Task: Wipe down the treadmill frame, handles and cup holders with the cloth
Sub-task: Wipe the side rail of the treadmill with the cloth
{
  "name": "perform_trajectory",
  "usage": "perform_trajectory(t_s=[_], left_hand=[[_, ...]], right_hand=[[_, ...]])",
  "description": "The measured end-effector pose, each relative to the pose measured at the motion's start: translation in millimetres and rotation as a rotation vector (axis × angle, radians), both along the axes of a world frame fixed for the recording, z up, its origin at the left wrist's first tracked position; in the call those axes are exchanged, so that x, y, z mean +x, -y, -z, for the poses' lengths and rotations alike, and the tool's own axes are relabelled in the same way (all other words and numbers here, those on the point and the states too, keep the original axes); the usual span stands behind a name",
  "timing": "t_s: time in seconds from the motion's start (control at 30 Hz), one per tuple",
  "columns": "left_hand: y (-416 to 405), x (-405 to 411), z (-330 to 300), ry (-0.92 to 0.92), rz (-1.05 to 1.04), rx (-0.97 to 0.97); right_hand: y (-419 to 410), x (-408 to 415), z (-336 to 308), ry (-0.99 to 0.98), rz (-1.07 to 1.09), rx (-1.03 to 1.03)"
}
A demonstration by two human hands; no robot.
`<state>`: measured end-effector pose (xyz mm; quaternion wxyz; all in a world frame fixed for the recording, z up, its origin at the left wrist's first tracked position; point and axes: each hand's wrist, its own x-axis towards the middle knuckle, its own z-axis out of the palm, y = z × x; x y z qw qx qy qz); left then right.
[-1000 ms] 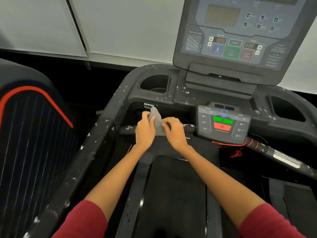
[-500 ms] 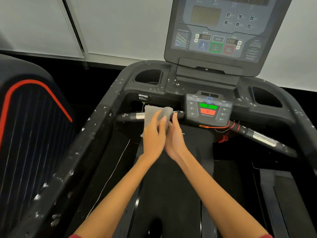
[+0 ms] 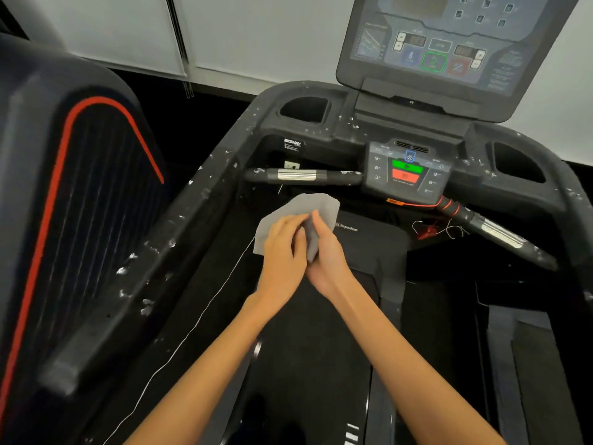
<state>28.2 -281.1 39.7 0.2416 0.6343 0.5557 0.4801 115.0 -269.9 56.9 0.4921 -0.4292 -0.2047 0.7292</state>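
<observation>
Near the frame's centre, the left hand point(image 3: 282, 252) and right hand point(image 3: 324, 252) together held a crumpled grey cloth point(image 3: 298, 213), fingers curled into its folds. The cloth hung clear of the black treadmill frame point(image 3: 192, 213), below the chrome-banded left handle point(image 3: 301, 175). Both black cup holders point(image 3: 305, 109) sat higher, flanking the grey console point(image 3: 439, 49), with white flecks scattered across the frame.

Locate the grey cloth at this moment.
In the head view, the cloth sits centre frame, held between the left hand and right hand, just below the left handlebar and off it.
</observation>
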Motion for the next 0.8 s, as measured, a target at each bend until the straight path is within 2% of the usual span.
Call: perform_trajectory(t_s=[0.23, 0.37, 0.47, 0.53, 0.6, 0.67, 0.73, 0.8], left_hand=[[32.6, -95.1, 0.6, -0.083, -0.158, -0.003], [54.0, -170.6, 4.2, -0.241, -0.337, -0.018], [76.3, -221.0, 10.5, -0.326, -0.499, -0.125], [89.5, -245.7, 20.1, -0.354, -0.569, -0.276], [100.7, -259.9, 30.9, -0.290, -0.587, -0.433], [108.9, -265.0, 37.9, -0.150, -0.582, -0.524], [114.4, -267.0, 44.7, -0.020, -0.584, -0.498], [117.6, -268.6, 48.7, 0.080, -0.606, -0.391]], right_hand=[[11.8, -65.3, 1.3, 0.218, -0.084, 0.009], [16.9, -113.0, 4.3, 0.364, -0.079, 0.006], [28.3, -148.8, 11.2, 0.395, -0.072, 0.128], [42.0, -175.1, 24.1, 0.448, -0.084, 0.189], [60.1, -202.2, 46.7, 0.496, -0.141, 0.240], [79.4, -231.0, 67.8, 0.495, -0.219, 0.273], [92.3, -255.5, 79.6, 0.514, -0.245, 0.274], [97.0, -269.2, 83.2, 0.595, -0.217, 0.300]])
